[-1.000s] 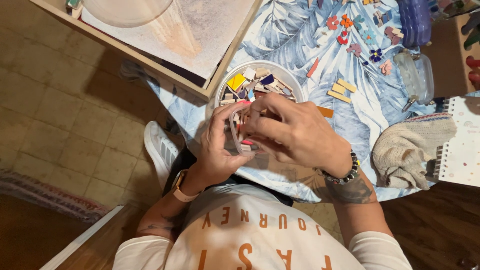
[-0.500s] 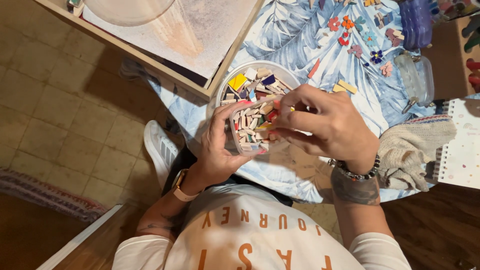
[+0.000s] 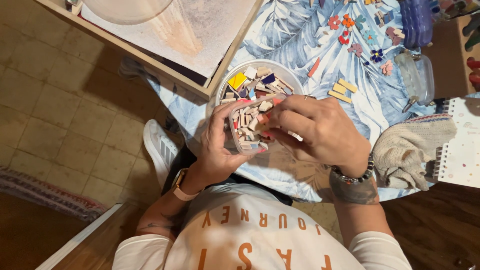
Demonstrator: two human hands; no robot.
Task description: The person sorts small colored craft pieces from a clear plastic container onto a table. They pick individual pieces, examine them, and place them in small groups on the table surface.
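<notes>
1. Our counter wears a blue leaf-print cloth, so loose pieces show up against it; a wooden-framed board lies at its left edge.
2. One knitted cloth and one spiral notebook sit at the right, near our elbow.
3. One white bowl of mixed tile pieces stands just behind our hands.
4. Our left hand is clasped around one clear plastic tub of tile pieces, tipped toward us, seemingly for sorting.
5. Our right hand curls over the tub's rim, fingers pinched inside; what they grip is hidden.
6. Three yellow tile strips and about seven flower-shaped pieces lie apart on the cloth.
</notes>
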